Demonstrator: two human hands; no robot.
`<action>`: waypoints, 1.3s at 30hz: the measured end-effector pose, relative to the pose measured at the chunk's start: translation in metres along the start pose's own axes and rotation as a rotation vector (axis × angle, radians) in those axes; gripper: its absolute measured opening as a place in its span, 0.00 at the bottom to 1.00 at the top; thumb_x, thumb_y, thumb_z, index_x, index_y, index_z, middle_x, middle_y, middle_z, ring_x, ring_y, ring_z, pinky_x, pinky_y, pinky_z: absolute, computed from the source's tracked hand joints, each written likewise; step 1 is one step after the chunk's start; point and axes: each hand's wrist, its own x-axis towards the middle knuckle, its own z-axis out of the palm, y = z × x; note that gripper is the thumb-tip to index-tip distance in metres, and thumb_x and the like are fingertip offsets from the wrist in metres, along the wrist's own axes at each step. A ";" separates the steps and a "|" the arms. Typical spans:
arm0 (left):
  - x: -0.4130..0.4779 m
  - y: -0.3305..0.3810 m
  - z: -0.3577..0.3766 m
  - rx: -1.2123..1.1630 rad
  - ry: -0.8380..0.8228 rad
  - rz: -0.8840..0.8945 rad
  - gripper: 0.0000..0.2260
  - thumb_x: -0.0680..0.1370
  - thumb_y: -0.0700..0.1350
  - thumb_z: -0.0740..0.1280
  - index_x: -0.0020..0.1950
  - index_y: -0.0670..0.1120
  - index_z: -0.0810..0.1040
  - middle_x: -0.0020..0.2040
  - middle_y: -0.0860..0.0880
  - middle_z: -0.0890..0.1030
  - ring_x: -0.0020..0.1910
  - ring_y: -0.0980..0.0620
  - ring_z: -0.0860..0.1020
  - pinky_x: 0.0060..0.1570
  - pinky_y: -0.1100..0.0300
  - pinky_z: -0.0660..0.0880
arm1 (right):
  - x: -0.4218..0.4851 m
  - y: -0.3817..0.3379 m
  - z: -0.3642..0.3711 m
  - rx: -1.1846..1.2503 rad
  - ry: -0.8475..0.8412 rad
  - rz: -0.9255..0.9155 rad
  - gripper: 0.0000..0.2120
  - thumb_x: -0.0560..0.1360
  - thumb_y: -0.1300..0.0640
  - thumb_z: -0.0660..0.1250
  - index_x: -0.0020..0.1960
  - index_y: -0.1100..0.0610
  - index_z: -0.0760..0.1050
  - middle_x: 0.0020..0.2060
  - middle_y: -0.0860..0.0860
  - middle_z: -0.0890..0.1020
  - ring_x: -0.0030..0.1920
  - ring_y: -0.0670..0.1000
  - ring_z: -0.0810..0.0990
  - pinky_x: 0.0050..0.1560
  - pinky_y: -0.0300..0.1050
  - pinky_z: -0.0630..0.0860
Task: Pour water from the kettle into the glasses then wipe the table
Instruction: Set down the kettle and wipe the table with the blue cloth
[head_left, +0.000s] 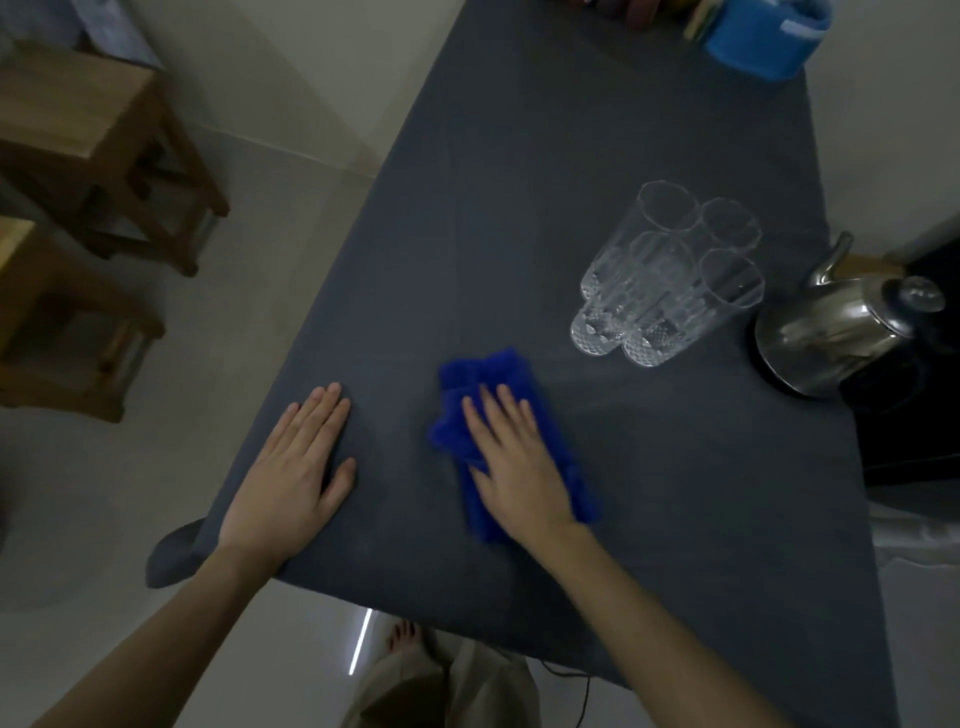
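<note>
Both hands flat on the counter (519, 208), which is covered by a dark grey cloth. Left hand (293, 462) lies palm down near the counter's near-left corner, fingers straight and together, thumb spread, grasping nothing. Right hand (511, 457) lies palm down on a blue rag (480, 382), fingers straight and slightly spread, pressing it to the counter, not curled round it. Rag sticks out past the fingertips and on both sides of the palm; its edges are blurred.

Four clear glasses (670, 270) stand in a tight cluster beyond and to the right of the right hand, touching or nearly touching each other. Can't tell the water level in them. Steel kettle (831, 332) sits further right of the glasses, near the counter's right edge, spout pointing away, lid on. A black surface (914, 415) lies just right of the kettle.

Far end of the counter: a blue container (753, 41). Wooden stools (93, 156) on the floor, well left of the left hand.
</note>
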 end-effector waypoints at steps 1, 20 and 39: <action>0.000 0.001 -0.001 -0.002 -0.004 -0.006 0.29 0.80 0.59 0.50 0.78 0.45 0.56 0.78 0.48 0.55 0.77 0.53 0.51 0.75 0.60 0.41 | 0.001 -0.013 0.004 0.027 0.013 0.000 0.30 0.76 0.49 0.54 0.76 0.58 0.59 0.75 0.56 0.61 0.76 0.57 0.55 0.75 0.56 0.52; 0.001 0.004 -0.001 -0.019 -0.003 -0.006 0.30 0.79 0.58 0.50 0.77 0.42 0.59 0.77 0.46 0.58 0.77 0.52 0.54 0.76 0.58 0.44 | -0.189 0.176 -0.049 -0.019 0.016 0.481 0.31 0.78 0.35 0.45 0.77 0.46 0.53 0.78 0.50 0.50 0.77 0.51 0.47 0.75 0.49 0.45; -0.001 -0.001 0.002 -0.001 0.024 0.002 0.29 0.80 0.57 0.51 0.77 0.43 0.57 0.78 0.46 0.56 0.77 0.51 0.52 0.76 0.57 0.44 | -0.014 -0.011 0.004 0.124 -0.005 -0.214 0.29 0.72 0.58 0.58 0.73 0.55 0.64 0.73 0.55 0.66 0.74 0.55 0.58 0.75 0.50 0.47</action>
